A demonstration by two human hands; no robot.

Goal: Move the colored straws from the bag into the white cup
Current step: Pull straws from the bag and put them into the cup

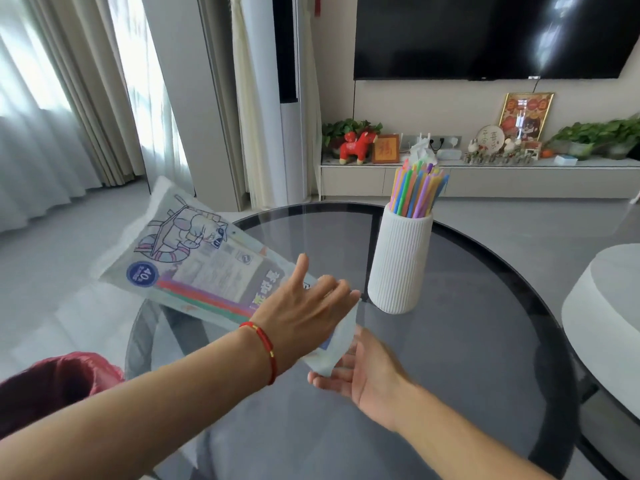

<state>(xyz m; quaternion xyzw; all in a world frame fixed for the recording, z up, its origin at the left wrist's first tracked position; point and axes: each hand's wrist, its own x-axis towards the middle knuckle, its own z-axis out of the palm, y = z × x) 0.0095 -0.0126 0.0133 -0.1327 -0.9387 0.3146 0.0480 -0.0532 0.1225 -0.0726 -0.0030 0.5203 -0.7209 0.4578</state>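
A ribbed white cup (400, 261) stands on the round dark glass table (467, 341) and holds several colored straws (417, 190) upright. The printed plastic straw bag (194, 258) hangs in the air over the table's left edge, tilted with its far end up and to the left. My left hand (304, 306), with a red string bracelet on the wrist, lies on the bag's near end, thumb raised. My right hand (360, 368) is palm up under the bag's near corner, fingers touching it. Colored stripes show on the bag; whether straws are inside I cannot tell.
A red bin (52, 386) sits at the lower left beside the table. A white rounded seat (606, 306) is at the right edge. Beyond the table are a low TV console (485, 174) with ornaments and plants, a wall TV and curtains.
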